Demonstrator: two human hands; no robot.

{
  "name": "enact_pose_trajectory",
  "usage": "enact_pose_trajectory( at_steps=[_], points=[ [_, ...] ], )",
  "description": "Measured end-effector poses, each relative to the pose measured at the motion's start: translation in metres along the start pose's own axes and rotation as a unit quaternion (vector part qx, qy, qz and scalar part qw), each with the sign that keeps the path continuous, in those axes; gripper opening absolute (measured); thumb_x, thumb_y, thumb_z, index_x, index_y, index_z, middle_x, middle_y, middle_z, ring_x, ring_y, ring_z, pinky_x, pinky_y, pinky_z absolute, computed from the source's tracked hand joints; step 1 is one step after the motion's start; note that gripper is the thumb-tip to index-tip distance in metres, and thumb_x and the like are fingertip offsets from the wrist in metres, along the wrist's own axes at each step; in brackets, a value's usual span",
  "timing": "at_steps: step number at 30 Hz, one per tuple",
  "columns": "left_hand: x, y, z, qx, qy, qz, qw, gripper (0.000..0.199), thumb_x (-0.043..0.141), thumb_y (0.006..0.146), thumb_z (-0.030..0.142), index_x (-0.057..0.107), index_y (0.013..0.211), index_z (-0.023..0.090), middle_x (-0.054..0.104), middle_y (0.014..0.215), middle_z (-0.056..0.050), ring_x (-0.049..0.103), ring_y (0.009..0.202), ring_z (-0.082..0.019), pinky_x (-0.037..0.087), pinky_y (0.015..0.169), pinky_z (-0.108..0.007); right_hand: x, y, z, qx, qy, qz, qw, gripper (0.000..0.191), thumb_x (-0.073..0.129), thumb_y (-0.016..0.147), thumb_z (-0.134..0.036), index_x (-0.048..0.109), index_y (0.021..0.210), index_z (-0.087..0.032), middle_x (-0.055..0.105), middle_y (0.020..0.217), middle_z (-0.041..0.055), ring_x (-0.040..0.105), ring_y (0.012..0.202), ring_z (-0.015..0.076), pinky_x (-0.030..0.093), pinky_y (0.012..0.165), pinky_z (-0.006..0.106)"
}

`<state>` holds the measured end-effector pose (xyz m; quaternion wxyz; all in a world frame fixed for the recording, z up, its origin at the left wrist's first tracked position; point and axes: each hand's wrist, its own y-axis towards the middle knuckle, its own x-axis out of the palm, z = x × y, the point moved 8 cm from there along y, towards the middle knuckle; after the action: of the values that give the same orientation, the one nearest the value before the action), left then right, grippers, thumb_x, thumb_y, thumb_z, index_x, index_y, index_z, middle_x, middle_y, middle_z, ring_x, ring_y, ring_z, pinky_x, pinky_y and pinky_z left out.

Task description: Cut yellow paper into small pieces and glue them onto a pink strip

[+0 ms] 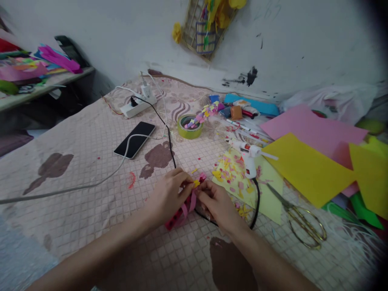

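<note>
Both hands meet low in the middle of the head view, fingers pinched around a small craft piece. My left hand point(174, 192) is closed on the piece from the left, its fingertips at a small yellow paper shape point(197, 183). My right hand point(216, 202) is closed at the right side, fingertips next to the same yellow shape. Pink and red strips of the craft piece point(174, 220) hang below the fingers. Just to the right, a white glue gun point(249, 165) lies by a pale yellow sheet point(274, 202) scattered with small paper cutouts.
Gold-handled scissors point(306, 226) lie at the right, near yellow point(306, 167) and pink sheets point(312, 129). Behind are green tape point(190, 127), a black phone point(135, 139) and a power strip point(138, 106). A white cable point(91, 185) crosses the left side; a black cord runs beneath the hands.
</note>
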<state>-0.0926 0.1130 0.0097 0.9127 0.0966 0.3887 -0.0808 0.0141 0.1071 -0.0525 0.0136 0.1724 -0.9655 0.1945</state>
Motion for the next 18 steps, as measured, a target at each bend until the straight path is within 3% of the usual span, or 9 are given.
enact_pose_trajectory(
  at_steps=[6, 18],
  points=[
    [0.0018, 0.0004, -0.0019, -0.007, 0.015, -0.001, 1.0, 0.008, 0.055, 0.08, 0.024, 0.06, 0.082, 0.017, 0.058, 0.082, -0.003, 0.054, 0.072, -0.014, 0.042, 0.063, -0.027, -0.0005, 0.0005, 0.0003, -0.001, -0.007, 0.001, 1.0, 0.01, 0.051, 0.078, -0.025, 0.047, 0.071, -0.018, 0.041, 0.042, -0.0112, 0.032, 0.028, 0.0032, 0.023, 0.027, 0.014],
    [0.0047, 0.0017, -0.0062, -0.006, 0.005, -0.002, 1.0, 0.009, 0.052, 0.081, 0.017, 0.061, 0.084, 0.018, 0.059, 0.083, -0.002, 0.056, 0.074, -0.013, 0.043, 0.067, -0.027, -0.0009, 0.0002, -0.0005, 0.005, -0.016, 0.001, 1.0, 0.012, 0.052, 0.078, -0.026, 0.046, 0.07, -0.019, 0.04, 0.041, -0.0108, 0.031, 0.028, 0.0033, 0.022, 0.027, 0.014]
  ],
)
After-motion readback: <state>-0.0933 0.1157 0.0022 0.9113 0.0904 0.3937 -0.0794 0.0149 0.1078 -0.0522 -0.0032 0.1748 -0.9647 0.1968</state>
